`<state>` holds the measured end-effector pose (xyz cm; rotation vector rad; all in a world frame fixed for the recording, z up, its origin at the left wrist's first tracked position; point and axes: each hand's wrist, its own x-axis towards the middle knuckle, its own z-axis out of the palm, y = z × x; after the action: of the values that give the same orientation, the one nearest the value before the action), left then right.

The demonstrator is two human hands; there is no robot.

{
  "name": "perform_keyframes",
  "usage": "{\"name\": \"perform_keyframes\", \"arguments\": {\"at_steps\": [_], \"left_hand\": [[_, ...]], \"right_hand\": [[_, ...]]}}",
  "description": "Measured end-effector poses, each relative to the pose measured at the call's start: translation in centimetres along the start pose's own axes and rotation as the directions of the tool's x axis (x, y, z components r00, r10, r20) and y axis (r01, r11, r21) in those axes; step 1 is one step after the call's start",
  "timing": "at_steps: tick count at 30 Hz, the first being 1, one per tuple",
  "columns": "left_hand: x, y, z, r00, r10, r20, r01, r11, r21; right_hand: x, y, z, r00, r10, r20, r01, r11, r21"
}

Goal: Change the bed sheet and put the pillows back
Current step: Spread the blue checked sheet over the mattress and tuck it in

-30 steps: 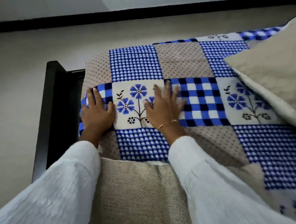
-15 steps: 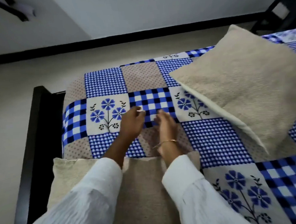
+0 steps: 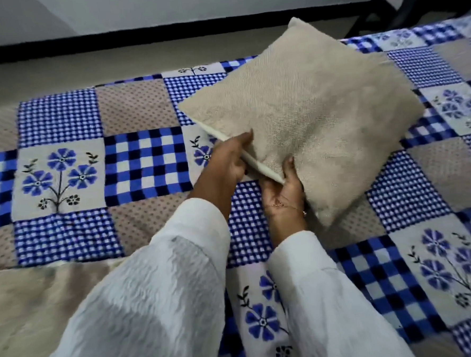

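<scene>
A blue, white and beige patchwork bed sheet (image 3: pixel 145 164) with flower squares covers the bed. A beige square pillow (image 3: pixel 313 113) lies tilted on it at centre right. My left hand (image 3: pixel 225 162) grips the pillow's near-left edge from above. My right hand (image 3: pixel 283 194) holds the same edge from below, palm up, thumb on the fabric. A second beige pillow (image 3: pixel 38 309) lies at the lower left, partly hidden under my left sleeve.
Beige floor (image 3: pixel 56 68) runs beyond the bed's far side, ending at a black skirting below a white wall. A dark chair frame (image 3: pixel 383 6) stands at the top right, past the bed's far edge.
Both hands left the flat sheet, moved right and took hold of the tilted pillow's near edge. The view swung right, so the dark bed frame at the left is out of sight.
</scene>
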<state>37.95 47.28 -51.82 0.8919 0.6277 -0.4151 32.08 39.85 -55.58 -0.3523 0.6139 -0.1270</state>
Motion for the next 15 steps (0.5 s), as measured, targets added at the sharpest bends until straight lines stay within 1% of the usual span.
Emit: {"name": "perform_keyframes", "arguments": {"at_steps": [1,2,5,6,8,10,11,13,15], "left_hand": [[0.2,0.2,-0.2,0.999,0.035,0.016,-0.034,0.998,-0.047],[0.4,0.7,-0.5,0.996,0.077,0.04,-0.073,0.993,-0.094],[-0.4,3.1,-2.1,0.979,0.196,0.058,-0.174,0.947,-0.27],[-0.8,3.9,-2.9,0.974,0.219,0.057,-0.188,0.926,-0.328],[-2.4,5.6,-5.7,0.951,0.305,0.045,-0.266,0.884,-0.384],[-4.7,7.4,-9.7,0.918,0.396,-0.009,-0.364,0.835,-0.413],[-5.7,8.1,-11.7,0.901,0.433,-0.035,-0.404,0.806,-0.433],[-7.9,9.5,-16.2,0.868,0.486,-0.101,-0.478,0.762,-0.437],[-9.2,10.0,-19.5,0.876,0.449,-0.177,-0.481,0.776,-0.408]], "right_hand": [[0.0,-0.3,0.4,1.0,-0.021,0.019,0.021,1.0,0.003],[-0.2,-0.6,1.4,0.997,-0.03,0.071,0.029,0.999,0.017],[-0.9,-0.3,5.0,0.961,-0.025,0.274,0.023,1.0,0.01],[-1.1,0.5,5.9,0.942,0.003,0.336,-0.002,1.0,-0.002],[-1.7,3.3,7.4,0.907,0.105,0.408,-0.086,0.994,-0.064],[-3.3,7.0,8.7,0.878,0.219,0.426,-0.166,0.973,-0.157],[-3.8,8.7,9.3,0.874,0.263,0.409,-0.2,0.961,-0.192],[-5.4,12.7,10.3,0.843,0.379,0.382,-0.291,0.918,-0.268],[-6.1,15.7,10.5,0.815,0.469,0.341,-0.342,0.864,-0.371]]}}
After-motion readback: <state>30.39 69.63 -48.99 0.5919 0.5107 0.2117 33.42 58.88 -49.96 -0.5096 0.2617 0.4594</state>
